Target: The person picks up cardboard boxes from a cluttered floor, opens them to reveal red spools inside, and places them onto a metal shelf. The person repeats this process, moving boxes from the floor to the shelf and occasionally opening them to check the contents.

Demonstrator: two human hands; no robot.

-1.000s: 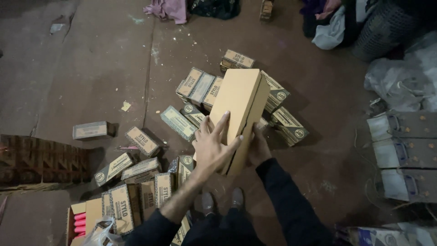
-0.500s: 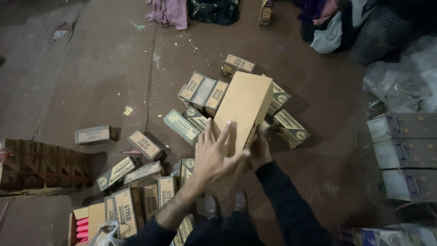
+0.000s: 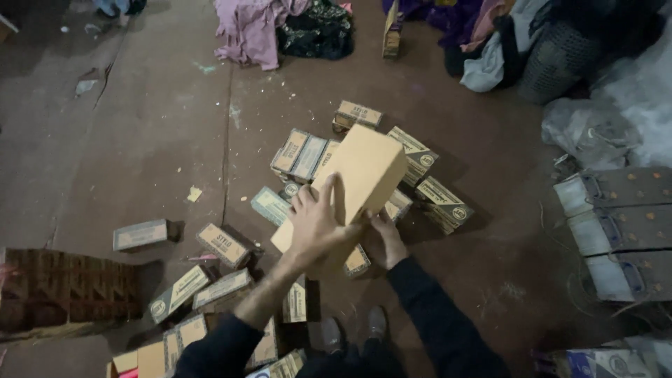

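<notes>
Both hands gripped the plain cardboard box [image 3: 360,182] above scattered small cartons [image 3: 224,245]: left hand [image 3: 318,224] fingers spread wide on top, right hand [image 3: 385,241] cupping its five-o'clock edge.

We hold the big carton [image 3: 364,178] above the floor [image 3: 140,140], our left hand [image 3: 316,224] on its near face and our right hand [image 3: 383,241] under its lower right edge. Small boxes [image 3: 301,154] lie scattered on the floor beneath and behind it, with more boxes [image 3: 210,280] to our left. A lone box [image 3: 140,234] lies further left. Clothes [image 3: 255,31] are heaped on the floor far behind, and metal cases [image 3: 616,224] are stacked at right.
</notes>
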